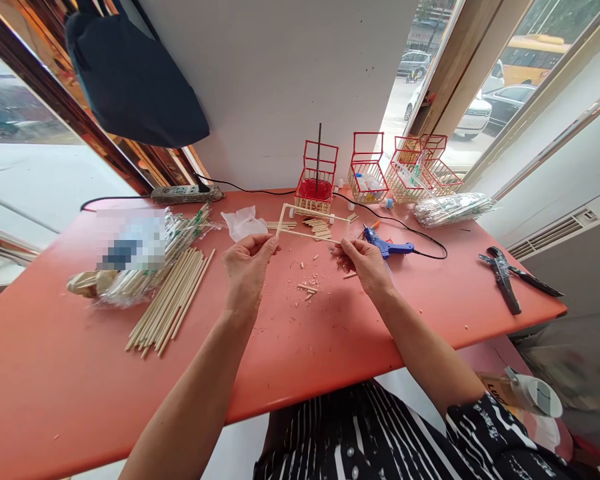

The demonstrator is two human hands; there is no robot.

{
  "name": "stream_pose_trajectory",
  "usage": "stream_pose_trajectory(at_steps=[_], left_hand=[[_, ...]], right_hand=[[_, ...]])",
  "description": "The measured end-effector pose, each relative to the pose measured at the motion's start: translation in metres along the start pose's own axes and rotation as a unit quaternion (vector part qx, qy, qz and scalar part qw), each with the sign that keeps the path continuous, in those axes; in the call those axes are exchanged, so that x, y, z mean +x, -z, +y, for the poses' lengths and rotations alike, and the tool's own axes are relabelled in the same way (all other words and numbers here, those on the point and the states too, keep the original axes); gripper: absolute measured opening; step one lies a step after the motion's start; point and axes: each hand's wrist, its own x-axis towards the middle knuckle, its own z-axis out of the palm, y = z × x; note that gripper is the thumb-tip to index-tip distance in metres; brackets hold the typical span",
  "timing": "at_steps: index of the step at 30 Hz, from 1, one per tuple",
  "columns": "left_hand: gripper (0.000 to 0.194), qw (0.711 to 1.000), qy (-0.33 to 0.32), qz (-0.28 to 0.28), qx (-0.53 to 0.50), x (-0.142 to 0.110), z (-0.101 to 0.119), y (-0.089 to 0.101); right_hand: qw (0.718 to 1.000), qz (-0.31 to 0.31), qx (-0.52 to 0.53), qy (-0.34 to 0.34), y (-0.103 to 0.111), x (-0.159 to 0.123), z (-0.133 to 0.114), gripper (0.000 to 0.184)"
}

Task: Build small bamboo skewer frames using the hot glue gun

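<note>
Where the head view shows the middle of the table (260,373), the frame (307,236) is held between the two hands, in front of the red-trimmed basket (314,204). It is a narrow rectangle of thin, pale sticks, joined at the corners.

Handling: the frame should be very light. Each stick is probably stiff along its length, but the corner joints are likely the weak points and may part under twisting or pulling. The surface looks dry and matt, so slipping is unlikely. Grip lightly at the two lower corners or on the short end sticks; avoid pressing on the middle of the long sticks.

Hand pose: the left hand (247,267) pinches the lower left corner between thumb and fingertips, its other fingers curled. The right hand (369,265) pinches the lower right corner likewise; the exact contact of its lower fingers cannot be told. Both forearms reach forward from the near edge and converge slightly, holding the frame level or nearly so. Whether it touches the table cannot be told.

Surroundings: the glue gun (391,248) lies just beyond the right hand. Long sticks (173,300) lie to the left, and scraps (307,289) lie between the forearms.
</note>
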Motion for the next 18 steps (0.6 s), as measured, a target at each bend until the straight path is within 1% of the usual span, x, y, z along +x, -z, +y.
stream_pose_trajectory(at_steps=[4, 7, 9, 11, 13, 15, 18], left_hand=[[0.020, 1.000, -0.013, 0.006, -0.008, 0.006, -0.003, 0.004], [0.021, 0.999, -0.008, 0.009, -0.029, 0.012, -0.004, 0.008], [0.022, 0.999, 0.000, 0.012, -0.044, 0.016, -0.005, 0.011], [0.023, 0.998, 0.002, 0.016, -0.059, 0.020, -0.004, 0.014], [0.022, 0.997, 0.000, 0.019, -0.070, 0.023, -0.002, 0.017], [0.021, 0.997, -0.002, 0.024, -0.077, 0.025, -0.001, 0.020], [0.019, 0.996, -0.005, 0.030, -0.081, 0.026, 0.001, 0.023]], right_hand=[[0.997, -0.053, -0.048, -0.042, 0.001, -0.002, -0.002, 0.045], [0.990, -0.104, -0.068, -0.065, 0.002, -0.004, -0.005, 0.043], [0.985, -0.138, -0.070, -0.079, 0.003, -0.004, -0.008, 0.046], [0.982, -0.156, -0.060, -0.084, 0.005, -0.003, -0.011, 0.052], [0.986, -0.149, -0.040, -0.068, 0.007, -0.002, -0.014, 0.058], [0.992, -0.120, -0.020, -0.024, 0.009, -0.001, -0.017, 0.058], [0.995, -0.026, -0.033, 0.093, 0.009, -0.003, -0.020, 0.045]])
